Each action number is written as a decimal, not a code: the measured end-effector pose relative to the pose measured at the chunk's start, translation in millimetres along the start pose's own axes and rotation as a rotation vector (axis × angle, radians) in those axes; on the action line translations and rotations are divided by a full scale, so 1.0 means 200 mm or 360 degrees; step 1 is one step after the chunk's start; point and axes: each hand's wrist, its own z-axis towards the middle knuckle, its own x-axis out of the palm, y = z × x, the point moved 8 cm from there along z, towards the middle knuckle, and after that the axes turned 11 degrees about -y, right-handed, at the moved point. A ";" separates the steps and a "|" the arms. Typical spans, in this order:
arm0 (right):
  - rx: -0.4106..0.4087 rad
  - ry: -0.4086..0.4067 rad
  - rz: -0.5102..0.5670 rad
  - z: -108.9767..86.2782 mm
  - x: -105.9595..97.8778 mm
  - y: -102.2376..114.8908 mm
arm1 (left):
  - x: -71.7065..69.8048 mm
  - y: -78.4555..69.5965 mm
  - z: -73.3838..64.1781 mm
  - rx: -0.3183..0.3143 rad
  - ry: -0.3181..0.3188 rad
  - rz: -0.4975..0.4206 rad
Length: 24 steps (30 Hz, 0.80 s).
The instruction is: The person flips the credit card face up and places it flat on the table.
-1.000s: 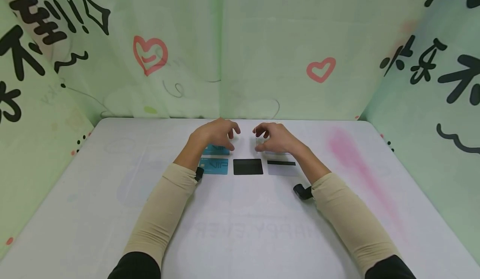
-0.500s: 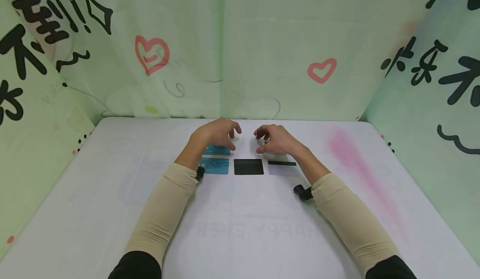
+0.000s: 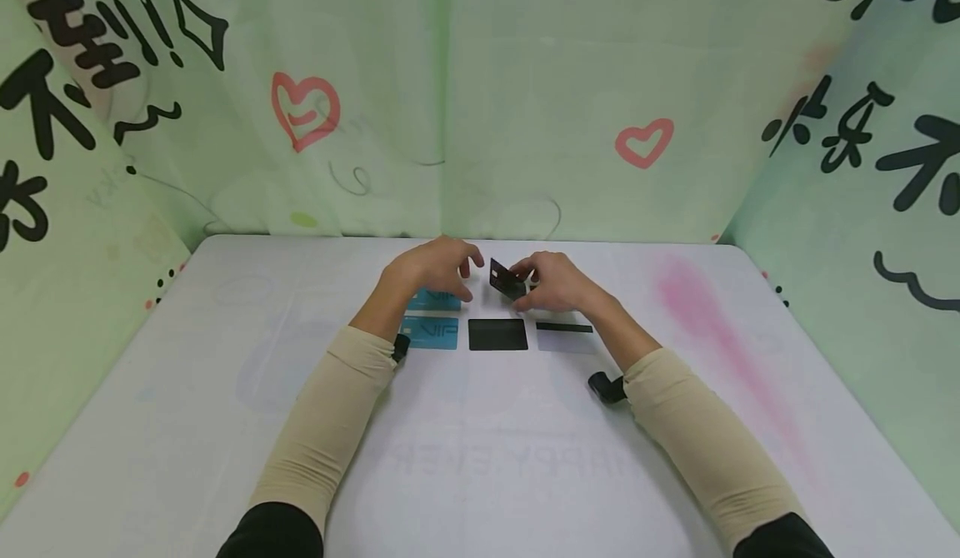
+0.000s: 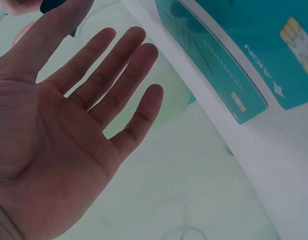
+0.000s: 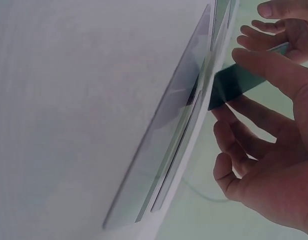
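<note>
My right hand pinches a black card between thumb and fingers and holds it tilted up above the table's far part. In the right wrist view the same card looks dark green, and the lower fingers curl loosely. Opposite it, my left hand hangs with relaxed fingers over the far blue card, holding nothing; its palm shows in the left wrist view. Nearer lie a blue VIP card, another black card and a pale card with a dark stripe, side by side.
The white table ends just beyond the hands at a green curtain with red hearts and black writing. More curtain closes off both sides. In the right wrist view a second pale card lies behind the striped one.
The black card in my right hand has turned from edge-on to showing its dark face, leaning toward the left. My left hand has stayed in place.
</note>
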 end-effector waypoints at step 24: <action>-0.0091 -0.0077 -0.0013 -0.02 -0.02 0.05 | 0.01 -0.07 0.03 0.0150 -0.0102 0.0009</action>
